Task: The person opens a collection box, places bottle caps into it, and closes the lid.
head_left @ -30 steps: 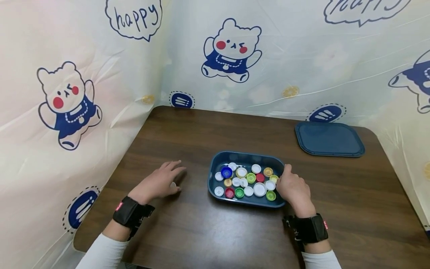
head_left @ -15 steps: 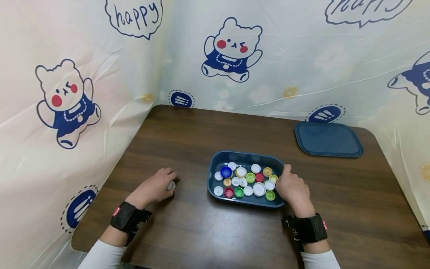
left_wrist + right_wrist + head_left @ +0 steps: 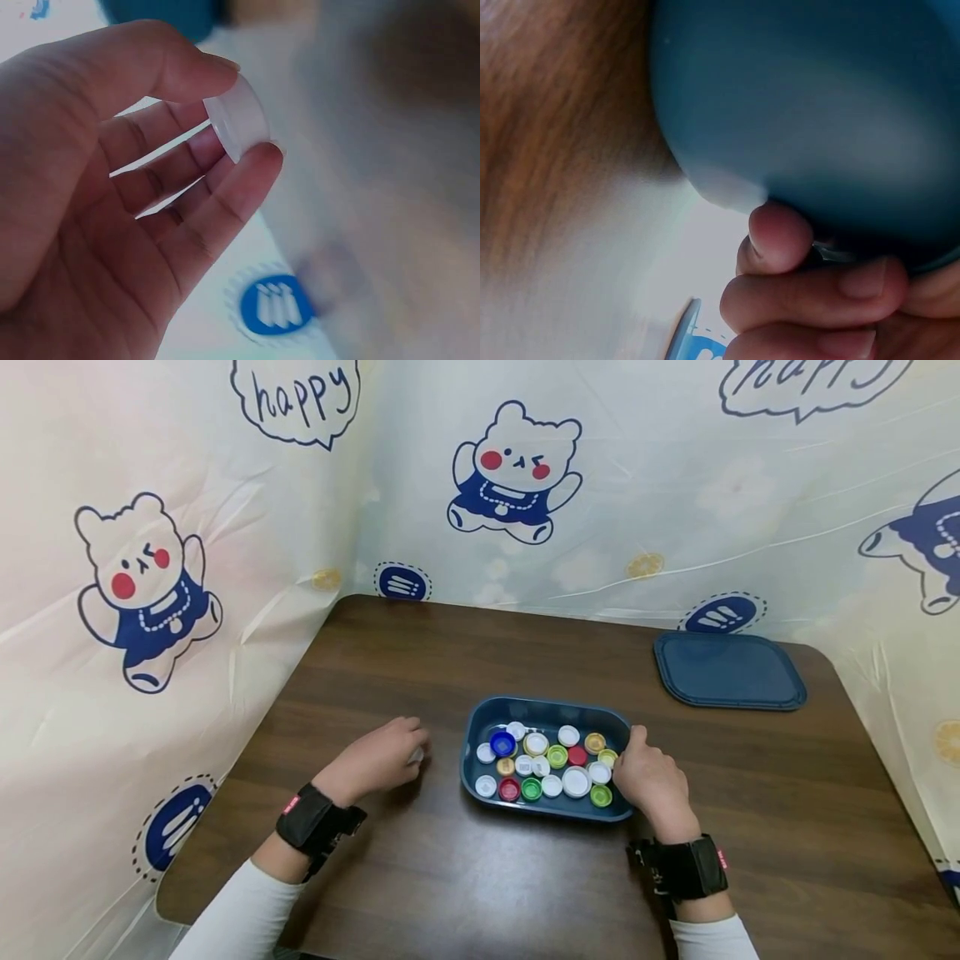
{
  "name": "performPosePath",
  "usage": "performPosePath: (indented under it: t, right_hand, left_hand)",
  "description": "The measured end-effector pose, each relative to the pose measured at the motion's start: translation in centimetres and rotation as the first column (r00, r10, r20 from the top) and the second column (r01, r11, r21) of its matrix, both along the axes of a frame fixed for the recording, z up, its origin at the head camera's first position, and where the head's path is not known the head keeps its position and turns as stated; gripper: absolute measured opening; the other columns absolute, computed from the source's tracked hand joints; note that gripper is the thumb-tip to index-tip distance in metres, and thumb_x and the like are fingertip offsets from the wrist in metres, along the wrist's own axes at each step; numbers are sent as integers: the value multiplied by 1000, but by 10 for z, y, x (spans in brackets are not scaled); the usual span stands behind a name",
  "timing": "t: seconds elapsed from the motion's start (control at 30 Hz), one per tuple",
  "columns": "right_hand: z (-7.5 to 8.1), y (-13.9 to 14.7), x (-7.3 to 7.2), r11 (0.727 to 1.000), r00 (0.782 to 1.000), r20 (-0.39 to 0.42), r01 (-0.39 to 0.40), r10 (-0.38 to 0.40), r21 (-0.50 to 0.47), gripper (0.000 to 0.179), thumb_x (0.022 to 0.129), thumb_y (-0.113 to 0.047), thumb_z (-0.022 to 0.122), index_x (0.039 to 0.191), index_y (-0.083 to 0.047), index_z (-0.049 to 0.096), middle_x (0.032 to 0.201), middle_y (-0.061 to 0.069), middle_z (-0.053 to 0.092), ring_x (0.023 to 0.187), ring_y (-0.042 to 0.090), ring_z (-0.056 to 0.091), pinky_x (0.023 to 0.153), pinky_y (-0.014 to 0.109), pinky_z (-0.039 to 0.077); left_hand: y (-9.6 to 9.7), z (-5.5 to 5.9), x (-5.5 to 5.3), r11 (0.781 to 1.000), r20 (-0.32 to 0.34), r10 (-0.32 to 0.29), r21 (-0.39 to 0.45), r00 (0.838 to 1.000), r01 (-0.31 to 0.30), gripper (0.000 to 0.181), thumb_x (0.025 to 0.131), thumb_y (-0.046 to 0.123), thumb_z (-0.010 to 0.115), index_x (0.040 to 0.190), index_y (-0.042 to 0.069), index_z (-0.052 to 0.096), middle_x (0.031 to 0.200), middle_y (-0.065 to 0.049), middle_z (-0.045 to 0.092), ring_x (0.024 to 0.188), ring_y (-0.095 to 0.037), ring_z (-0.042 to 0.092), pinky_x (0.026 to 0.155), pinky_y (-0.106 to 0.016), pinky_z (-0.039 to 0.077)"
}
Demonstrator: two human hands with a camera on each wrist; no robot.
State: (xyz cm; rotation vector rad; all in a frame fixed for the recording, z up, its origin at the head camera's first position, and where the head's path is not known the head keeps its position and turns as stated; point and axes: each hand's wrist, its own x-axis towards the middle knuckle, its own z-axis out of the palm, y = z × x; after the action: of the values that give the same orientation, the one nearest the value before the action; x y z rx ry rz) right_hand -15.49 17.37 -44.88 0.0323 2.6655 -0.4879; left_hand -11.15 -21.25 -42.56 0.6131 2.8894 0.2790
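My left hand point(image 3: 378, 758) is above the table, left of a dark blue tray, pinching a white bottle cap point(image 3: 241, 118) between thumb and fingers. In the head view only a sliver of that cap shows past the knuckles. The blue tray point(image 3: 555, 703) holds many loose bottle caps in white, green, yellow, red and blue; a blue cap point(image 3: 502, 743) lies near its left end. At the tray's right end my right hand point(image 3: 654, 781) grips the rim, its fingers curled against the outer wall, as the right wrist view shows.
A second flat blue tray or lid point(image 3: 729, 670) lies at the table's back right. Printed sheeting point(image 3: 645, 477) hangs behind and to the left of the brown wooden table point(image 3: 465, 877).
My left hand has closed its fingers on the white cap, lifted it and moved right toward the tray. The right hand has kept its grip on the rim.
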Motion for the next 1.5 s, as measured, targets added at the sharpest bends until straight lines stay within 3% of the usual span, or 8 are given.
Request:
performPosePath:
  t: [0.17, 0.33, 0.53, 0.77, 0.9, 1.07, 1.27, 1.5]
  right_hand:
    - [-1, 0, 1, 1000, 1000, -2, 5, -5, 3, 54, 104, -23, 43, 146, 5, 25, 113, 34, 61, 85, 39, 62, 67, 51, 50]
    - [-1, -1, 2, 1000, 1000, -5, -2, 2, -2, 55, 104, -24, 44, 147, 4, 25, 113, 34, 61, 85, 40, 62, 68, 52, 50]
    - [-3, -3, 1, 1000, 1000, -7, 1, -1, 3, 53, 104, -24, 44, 145, 3, 26, 114, 34, 61, 88, 40, 61, 71, 53, 50]
    - [0, -3, 1, 1000, 1000, -7, -2, 2, 0, 51, 104, -23, 43, 144, 4, 26, 114, 34, 61, 89, 41, 61, 74, 56, 49]
    - [1, -3, 1, 1000, 1000, -11, -4, 4, -1, 51, 104, -23, 43, 144, 4, 26, 115, 34, 61, 89, 42, 61, 74, 56, 49]
    - [1, -2, 1, 1000, 1000, -15, -2, 2, -1, 51, 104, -23, 43, 144, 4, 27, 116, 35, 61, 90, 43, 61, 75, 56, 49]
    - [-1, -1, 0, 1000, 1000, -9, 12, -12, 5, 51, 104, -23, 43, 144, 3, 26, 117, 34, 61, 92, 42, 61, 79, 58, 50]
    - [0, 0, 1, 1000, 1000, -9, 12, -12, 2, 53, 104, -23, 42, 147, 3, 25, 117, 34, 61, 91, 41, 61, 76, 56, 50]
  left_hand:
    - [39, 22, -16, 996, -27, -94, -7, 995, 93, 22, 89, 13, 74, 111, 9, 72, 97, -1, 59, 89, -15, 53, 80, -29, 53]
    - [77, 32, -27, 975, -41, -221, 14, 974, 222, 28, 91, 16, 74, 118, 9, 71, 105, -3, 61, 95, -15, 52, 85, -27, 53]
    - [113, 37, -38, 945, -46, -326, 10, 944, 327, 25, 93, 12, 69, 118, 9, 71, 108, -3, 61, 98, -16, 52, 85, -25, 52]
    - [131, 35, -48, 931, -55, -365, -1, 929, 365, 25, 95, 16, 69, 119, 11, 71, 110, -3, 62, 101, -16, 52, 86, -24, 51]
    - [133, 33, -50, 933, -44, -359, 3, 932, 360, 38, 95, 25, 72, 129, 11, 67, 127, -6, 59, 114, -18, 51, 93, -25, 52]
    - [129, 34, -51, 942, -52, -335, -5, 941, 335, 55, 93, 35, 73, 142, 15, 58, 156, -9, 42, 140, -24, 40, 111, -38, 43]
    - [120, 34, -51, 950, -64, -311, -3, 948, 311, 60, 93, 37, 73, 146, 15, 54, 160, -9, 38, 145, -27, 35, 116, -44, 38]
    - [103, 19, -47, 980, -46, -141, 134, 989, 146, 59, 95, 29, 70, 148, 13, 51, 159, -9, 38, 145, -25, 35, 115, -43, 38]
